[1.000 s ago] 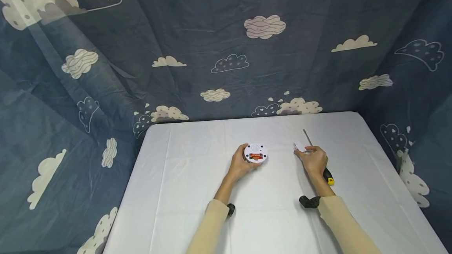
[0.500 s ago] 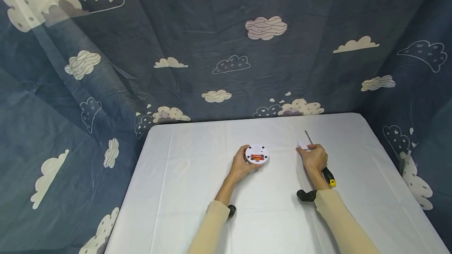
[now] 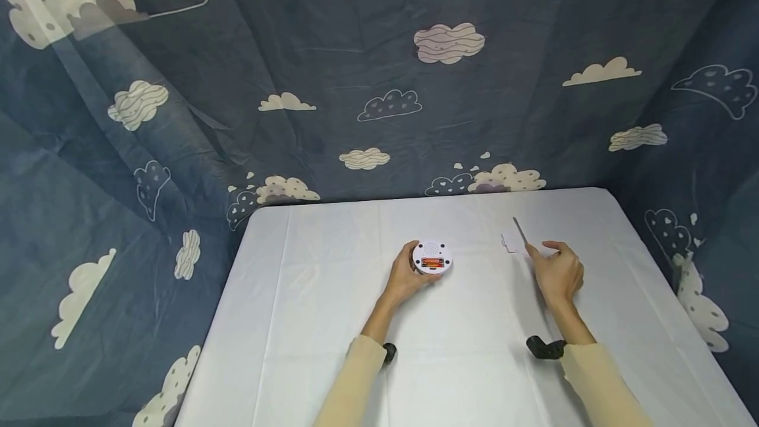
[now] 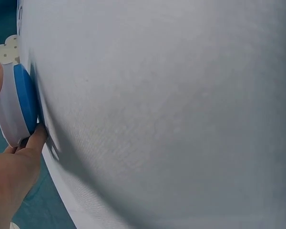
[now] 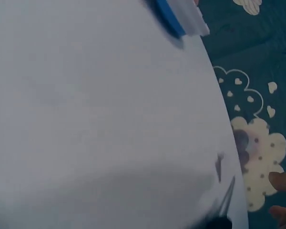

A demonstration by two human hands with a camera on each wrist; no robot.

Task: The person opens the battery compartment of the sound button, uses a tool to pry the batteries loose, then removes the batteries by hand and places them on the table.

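Observation:
My left hand (image 3: pixel 404 275) grips a round white device (image 3: pixel 431 249) by its side, fingers and thumb around the rim. Its underside faces up and shows an uncovered battery compartment with orange-red batteries (image 3: pixel 432 262). In the left wrist view its other side has a blue band (image 4: pixel 26 98). On the right, my right hand (image 3: pixel 557 275) hovers with thumb and forefinger parted, nothing pinched between them. Below it lies a screwdriver (image 3: pixel 520 230), its thin shaft showing; in the right wrist view its dark handle (image 5: pixel 218 223) shows partly. Left of the shaft lies a small white piece (image 3: pixel 512 243), hard to make out.
White cloth covers the table (image 3: pixel 332 321), whose back edge meets a dark blue curtain (image 3: pixel 332 51) printed with clouds. The curtain hangs along both sides too. A dark wrist camera (image 3: pixel 545 348) juts from the right wrist.
My right hand has let go of the small white piece, leaving it on the table, and moved right over the screwdriver, now hiding its handle in the head view. The left hand barely shifts.

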